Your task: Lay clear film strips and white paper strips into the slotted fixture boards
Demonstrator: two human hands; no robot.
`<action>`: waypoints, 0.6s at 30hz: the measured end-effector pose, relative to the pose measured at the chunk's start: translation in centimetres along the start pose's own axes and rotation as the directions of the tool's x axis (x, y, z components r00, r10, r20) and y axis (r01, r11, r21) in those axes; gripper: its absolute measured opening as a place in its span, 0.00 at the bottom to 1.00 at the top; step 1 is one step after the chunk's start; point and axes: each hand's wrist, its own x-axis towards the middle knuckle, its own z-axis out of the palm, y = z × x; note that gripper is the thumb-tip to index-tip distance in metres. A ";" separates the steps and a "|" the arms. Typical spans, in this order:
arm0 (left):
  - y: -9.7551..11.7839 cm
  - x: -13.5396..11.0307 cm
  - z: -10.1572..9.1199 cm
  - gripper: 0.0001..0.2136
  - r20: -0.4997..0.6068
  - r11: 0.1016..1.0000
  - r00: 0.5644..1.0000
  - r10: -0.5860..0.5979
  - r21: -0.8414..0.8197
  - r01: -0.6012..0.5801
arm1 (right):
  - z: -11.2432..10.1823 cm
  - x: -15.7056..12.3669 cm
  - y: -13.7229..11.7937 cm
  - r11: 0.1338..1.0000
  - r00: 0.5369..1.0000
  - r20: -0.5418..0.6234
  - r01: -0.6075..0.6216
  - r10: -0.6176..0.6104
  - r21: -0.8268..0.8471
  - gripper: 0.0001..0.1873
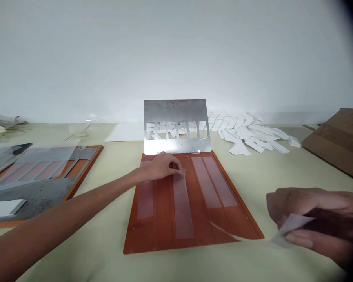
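Observation:
An orange board (pixel 164 235) lies in front of me, with a hinged metal plate (pixel 176 109) with cut-out slots standing up at its far edge. My left hand (pixel 164 166) is closed over the board, fingertips pinching the far end of a translucent strip (pixel 184 215) that lies lengthwise in the middle. Other pale strips lie on the board at the left (pixel 145 199) and right (pixel 207 188). Off the board's right side, my right hand (pixel 317 223) pinches a whitish translucent film piece (pixel 292 229) between thumb and fingers. A thin clear edge (pixel 223 231) shows near the board's front right corner.
To the left lies a second orange board (pixel 98 154) with its metal plate down, under a translucent sheet (pixel 47 156) and a white block (pixel 6 207). Many white paper pieces (pixel 253 137) are heaped behind. A cardboard box (pixel 338 137) stands at the right, before the wall.

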 end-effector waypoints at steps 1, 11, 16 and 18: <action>-0.2 0.2 0.0 0.13 -0.017 1.000 1.000 -0.004 0.030 0.005 | 0.1 0.4 -0.2 0.999 0.999 0.021 -0.025 0.024 0.026 0.04; 2.3 -3.6 0.8 0.18 -0.181 0.943 0.978 0.104 0.331 -0.039 | 0.0 -0.2 0.1 0.992 0.991 0.100 -0.093 0.085 0.080 0.04; 3.3 -6.1 1.9 0.22 -0.067 0.920 0.994 0.084 0.388 -0.052 | -1.1 -0.8 1.1 0.998 0.991 0.124 -0.054 0.055 -0.013 0.03; 2.9 -6.2 2.0 0.23 -0.067 0.914 0.995 0.070 0.405 -0.037 | -1.1 -0.7 1.0 0.998 0.998 0.024 -0.054 0.054 -0.025 0.03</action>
